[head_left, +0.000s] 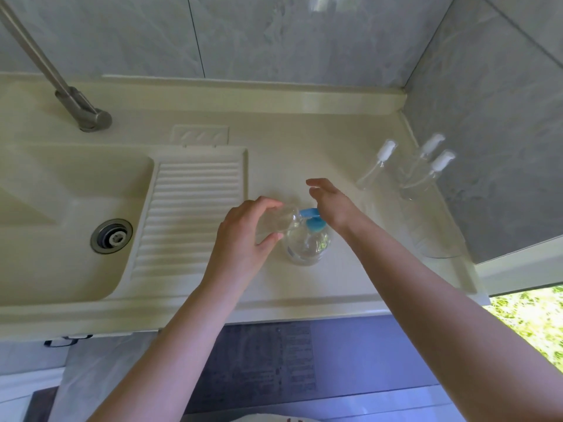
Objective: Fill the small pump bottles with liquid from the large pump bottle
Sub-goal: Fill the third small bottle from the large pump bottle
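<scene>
Left hand (243, 236) grips uncapped small clear bottle (278, 222), tilted, mouth under blue nozzle of large pump bottle (307, 242) on counter (274, 166); right hand (332, 202), fingers straight, presses pump head; three capped small bottles (405, 169) wait near wall

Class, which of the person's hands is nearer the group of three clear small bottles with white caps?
Right. The right hand lies just left of the three small bottles; the left hand is farther left, beyond the blue-pumped large bottle.
</scene>
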Action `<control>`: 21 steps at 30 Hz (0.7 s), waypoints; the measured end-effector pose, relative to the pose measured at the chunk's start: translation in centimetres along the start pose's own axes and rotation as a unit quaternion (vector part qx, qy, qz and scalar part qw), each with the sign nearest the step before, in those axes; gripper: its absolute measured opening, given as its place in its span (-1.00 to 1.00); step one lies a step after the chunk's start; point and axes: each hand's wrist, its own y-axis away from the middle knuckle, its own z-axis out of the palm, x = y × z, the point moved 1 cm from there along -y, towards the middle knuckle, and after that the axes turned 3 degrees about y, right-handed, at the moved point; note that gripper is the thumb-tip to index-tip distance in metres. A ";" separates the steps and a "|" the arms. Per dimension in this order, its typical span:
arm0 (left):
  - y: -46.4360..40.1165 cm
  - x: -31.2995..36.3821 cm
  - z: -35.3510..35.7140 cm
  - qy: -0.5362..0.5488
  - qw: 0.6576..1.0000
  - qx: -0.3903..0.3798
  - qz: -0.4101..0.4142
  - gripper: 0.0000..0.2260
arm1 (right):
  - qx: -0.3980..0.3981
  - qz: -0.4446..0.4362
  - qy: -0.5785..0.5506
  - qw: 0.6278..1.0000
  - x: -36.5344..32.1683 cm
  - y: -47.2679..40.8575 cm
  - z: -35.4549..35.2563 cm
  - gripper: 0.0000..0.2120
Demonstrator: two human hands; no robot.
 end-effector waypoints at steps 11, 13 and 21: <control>0.0 0.0 -0.1 0.000 1.000 -0.003 0.000 -0.58 | 0.060 -0.043 0.079 0.994 0.0 0.4 -0.4 -0.58; 0.0 -0.1 0.0 0.003 1.000 -0.005 -0.002 -0.58 | 0.057 -0.037 0.083 0.994 0.1 0.5 -0.3 -0.57; -0.1 0.0 -0.2 0.007 1.000 -0.011 -0.005 -0.59 | 0.049 -0.043 0.077 0.995 -0.4 0.5 -0.4 -0.53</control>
